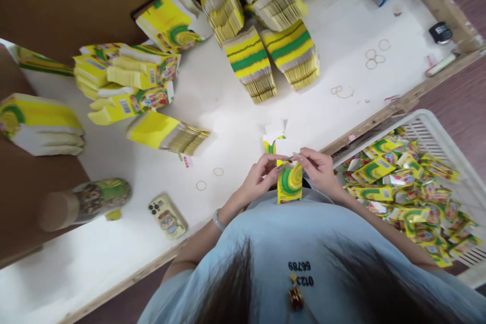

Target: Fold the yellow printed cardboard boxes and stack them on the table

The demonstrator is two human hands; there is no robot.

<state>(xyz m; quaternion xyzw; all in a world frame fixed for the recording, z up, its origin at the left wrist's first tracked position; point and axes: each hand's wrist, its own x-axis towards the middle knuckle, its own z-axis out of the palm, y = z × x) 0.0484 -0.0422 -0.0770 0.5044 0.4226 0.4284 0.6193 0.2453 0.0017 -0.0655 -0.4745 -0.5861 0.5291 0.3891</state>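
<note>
Close to my body, a small yellow and green carton [290, 182] stands upright between my hands, its white flap raised at the top. My left hand [260, 174] pinches its upper left edge, the fingers bent at the opening. From the other side, my right hand [319, 168] grips the upper right edge near the flap, with the thumb and fingers close together. Whether anything small lies between the fingertips is hidden. Just behind this carton, another yellow and green carton [269, 147] with white flaps rests on the white table [235, 134].
Bundles of flat cartons [250, 63] stand at the back, with loose cartons [129, 78] to their left. A phone [167, 216] and a jar [89, 202] lie at left. Rubber bands [371, 59] are scattered about. At right, a white basket [442, 136] holds many filled-looking cartons.
</note>
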